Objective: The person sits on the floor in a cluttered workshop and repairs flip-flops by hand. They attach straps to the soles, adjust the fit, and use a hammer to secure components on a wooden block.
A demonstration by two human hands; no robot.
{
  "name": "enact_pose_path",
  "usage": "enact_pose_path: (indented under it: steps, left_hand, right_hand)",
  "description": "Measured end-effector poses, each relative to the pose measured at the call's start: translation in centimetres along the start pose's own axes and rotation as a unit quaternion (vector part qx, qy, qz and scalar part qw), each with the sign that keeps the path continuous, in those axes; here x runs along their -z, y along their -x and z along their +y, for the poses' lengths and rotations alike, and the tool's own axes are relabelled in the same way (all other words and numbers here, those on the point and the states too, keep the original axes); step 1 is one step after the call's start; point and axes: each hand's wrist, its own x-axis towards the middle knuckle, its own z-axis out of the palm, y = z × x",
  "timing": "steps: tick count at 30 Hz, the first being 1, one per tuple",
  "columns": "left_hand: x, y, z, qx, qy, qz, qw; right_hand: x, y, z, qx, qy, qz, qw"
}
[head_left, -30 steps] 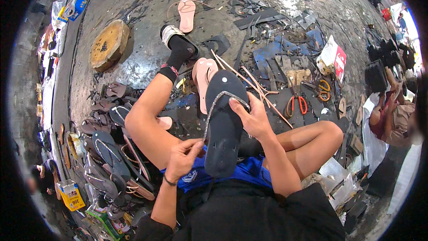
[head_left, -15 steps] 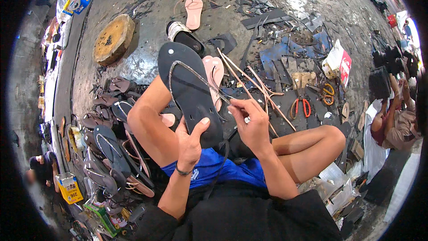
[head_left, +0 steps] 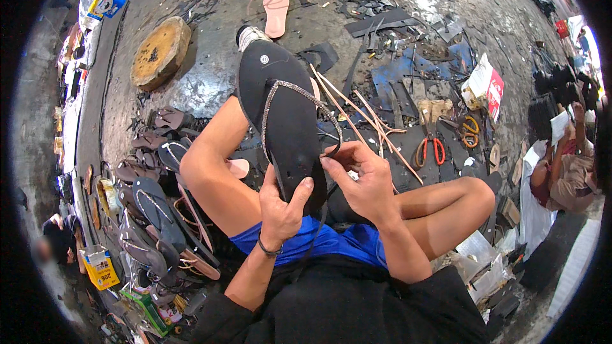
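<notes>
A black flip-flop (head_left: 290,130) is held up in front of my lap, toe end pointing away from me. My left hand (head_left: 280,213) grips its heel part, thumb on top and fingers along the left edge and beneath. A glittery strap (head_left: 298,84) forms a loop over the footbed. Near the sole's right edge, my right hand (head_left: 362,179) pinches the dark end of that strap between thumb and fingertips. Small slots show in the footbed close to my left thumb. Behind the toe, a second shoe with a pale strap (head_left: 252,37) is mostly hidden.
Farther off lie a pink sandal (head_left: 275,18) and a round wooden block (head_left: 160,54). Many flip-flops (head_left: 156,216) are piled at my left. To the right are pink strips (head_left: 376,121), red-handled scissors (head_left: 431,146), yellow-handled scissors (head_left: 470,132) and dark scraps (head_left: 389,24). Another person (head_left: 570,169) sits far right.
The flip-flop has swung rightward, its toe turning straighter away from me. The strap now arches out past the right edge, and my right hand has shifted slightly right and down, still pinching its end.
</notes>
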Motion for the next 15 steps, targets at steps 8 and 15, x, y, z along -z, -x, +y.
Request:
enact_pose_path:
  steps: [8, 15]
  left_hand:
    - [-0.2, 0.2, -0.3, -0.006, -0.026, -0.003, 1.0]
    - [0.7, 0.6, -1.6, -0.057, -0.122, 0.002, 0.991]
  right_hand:
    - [0.6, -0.5, 0.3, -0.033, 0.049, -0.029, 0.998]
    - [-1.4, 0.1, 1.4, 0.092, 0.097, -0.012, 0.991]
